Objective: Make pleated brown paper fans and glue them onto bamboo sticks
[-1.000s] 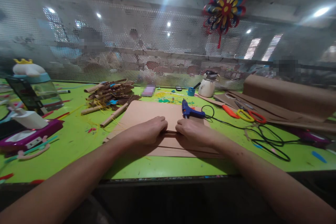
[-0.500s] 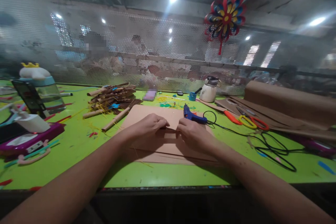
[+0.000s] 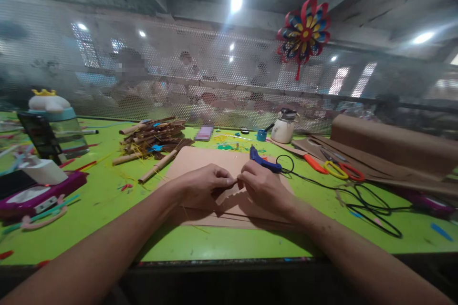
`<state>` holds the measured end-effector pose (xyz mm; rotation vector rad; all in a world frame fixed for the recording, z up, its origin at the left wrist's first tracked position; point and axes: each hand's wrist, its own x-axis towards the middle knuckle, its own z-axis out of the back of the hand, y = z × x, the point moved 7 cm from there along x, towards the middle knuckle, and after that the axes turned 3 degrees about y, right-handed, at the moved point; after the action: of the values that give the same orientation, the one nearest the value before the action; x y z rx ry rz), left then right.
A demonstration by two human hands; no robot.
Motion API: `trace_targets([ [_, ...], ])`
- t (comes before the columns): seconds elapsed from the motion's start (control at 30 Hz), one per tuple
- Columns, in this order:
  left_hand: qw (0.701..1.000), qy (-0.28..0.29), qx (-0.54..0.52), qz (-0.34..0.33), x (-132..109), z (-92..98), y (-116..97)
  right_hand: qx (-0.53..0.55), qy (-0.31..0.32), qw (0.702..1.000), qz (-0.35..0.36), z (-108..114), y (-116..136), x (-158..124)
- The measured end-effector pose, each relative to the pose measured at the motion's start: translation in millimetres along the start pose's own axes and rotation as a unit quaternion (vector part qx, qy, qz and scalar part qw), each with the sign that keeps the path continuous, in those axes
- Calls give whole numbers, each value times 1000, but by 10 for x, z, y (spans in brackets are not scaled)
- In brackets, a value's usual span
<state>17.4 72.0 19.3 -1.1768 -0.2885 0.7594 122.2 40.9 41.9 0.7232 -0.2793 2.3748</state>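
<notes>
My left hand and my right hand meet fingertip to fingertip above a stack of light brown paper sheets. Both are closed in a pinch on a thin brown paper strip, mostly hidden by the fingers. Just beyond my right hand lies a blue hot glue gun, its nozzle pointing away and its black cord running off to the right. To the left of the sheets rests a rolled brown paper tube.
A pile of brown paper rolls sits at the back left. Scissors, an orange-handled tool and large brown paper lie on the right. A white jug stands behind. A purple power strip and phone are left.
My fingertips have come together, and the strip that showed between them is now mostly covered. The view has shifted slightly; the glue gun stays put on the table.
</notes>
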Motion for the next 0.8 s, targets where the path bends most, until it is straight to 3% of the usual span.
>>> trace_targets([
  [0.17, 998, -28, 46, -22, 47, 42, 54, 173, -15, 980, -96, 72, -195, 22],
  [0.27, 992, -55, 109, -33, 61, 87, 37, 278, 31, 942, -184, -8, -371, 13],
  [0.37, 980, -71, 181, -40, 52, 88, -15, 362, 85, 902, -220, -127, -440, -5],
  [0.53, 961, -92, 251, -70, -14, -2, -141, 453, 104, 839, -283, -253, -467, -53],
  [0.8, 951, -134, 267, -76, -22, 20, -171, 481, 74, 833, -264, -243, -459, -52],
])
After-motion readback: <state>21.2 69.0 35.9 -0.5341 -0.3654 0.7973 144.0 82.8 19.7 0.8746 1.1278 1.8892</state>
